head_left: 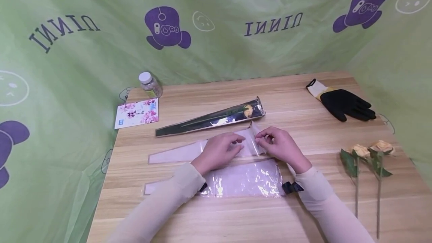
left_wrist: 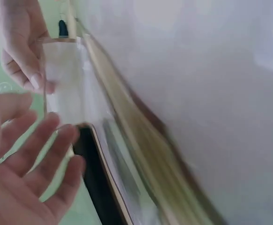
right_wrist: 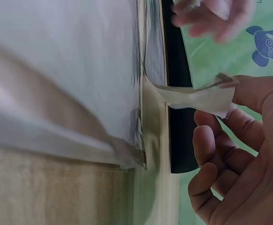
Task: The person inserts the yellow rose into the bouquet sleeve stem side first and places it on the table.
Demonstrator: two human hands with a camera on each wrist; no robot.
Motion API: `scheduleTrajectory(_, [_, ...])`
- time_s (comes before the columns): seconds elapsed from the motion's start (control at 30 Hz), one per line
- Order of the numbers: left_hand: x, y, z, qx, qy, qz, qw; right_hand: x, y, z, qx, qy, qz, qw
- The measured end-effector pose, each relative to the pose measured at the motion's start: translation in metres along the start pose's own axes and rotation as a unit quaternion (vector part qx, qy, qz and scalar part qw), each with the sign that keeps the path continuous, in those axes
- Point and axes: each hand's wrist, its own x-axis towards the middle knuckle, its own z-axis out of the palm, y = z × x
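Observation:
My right hand [head_left: 280, 147] pinches the wide end of a pale, clear-fronted flower sleeve [head_left: 249, 143] between thumb and fingers. In the right wrist view the edge of the sleeve [right_wrist: 202, 101] is lifted and folded up at the fingertips. My left hand [head_left: 219, 151] hovers over the same sleeve, fingers loosely spread and holding nothing in the left wrist view. A second pale sleeve [head_left: 243, 179] lies nearer to me, partly under my left forearm. Behind both hands lies a black sleeve [head_left: 206, 121] with a yellow rose [head_left: 248, 111] inside it.
Two yellow artificial roses [head_left: 360, 151] with long stems lie at the right of the wooden table [head_left: 216, 220]. A black work glove [head_left: 344, 102] is at the back right. At the back left stand a white-capped jar [head_left: 150, 84] and, flat, a floral card [head_left: 136, 113].

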Motion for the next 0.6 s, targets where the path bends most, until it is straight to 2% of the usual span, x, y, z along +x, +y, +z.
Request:
scheduleTrajectory(0.1, [0.014, 0.004, 0.002, -0.055, 0.052, 0.004, 0.9971, 0.0, -0.002, 0.002, -0.013, 0.009, -0.01, 1.0])
scheduleTrajectory(0.2, [0.029, 0.006, 0.004, -0.078, 0.07, 0.01, 0.9944, 0.001, -0.003, 0.002, -0.02, 0.011, -0.016, 1.0])
scheduleTrajectory(0.3, [0.039, 0.006, 0.006, -0.077, 0.065, 0.005, 0.9949, 0.002, -0.004, 0.002, -0.027, 0.009, -0.023, 0.999])
scheduleTrajectory(0.47, [0.044, 0.0, 0.011, -0.066, 0.05, 0.0, 0.9966, 0.003, -0.004, 0.004, -0.033, 0.011, -0.023, 0.999])
scheduleTrajectory(0.6, [0.045, -0.005, 0.016, -0.098, 0.046, -0.007, 0.9941, 0.004, -0.004, 0.004, -0.032, 0.008, -0.015, 0.999])
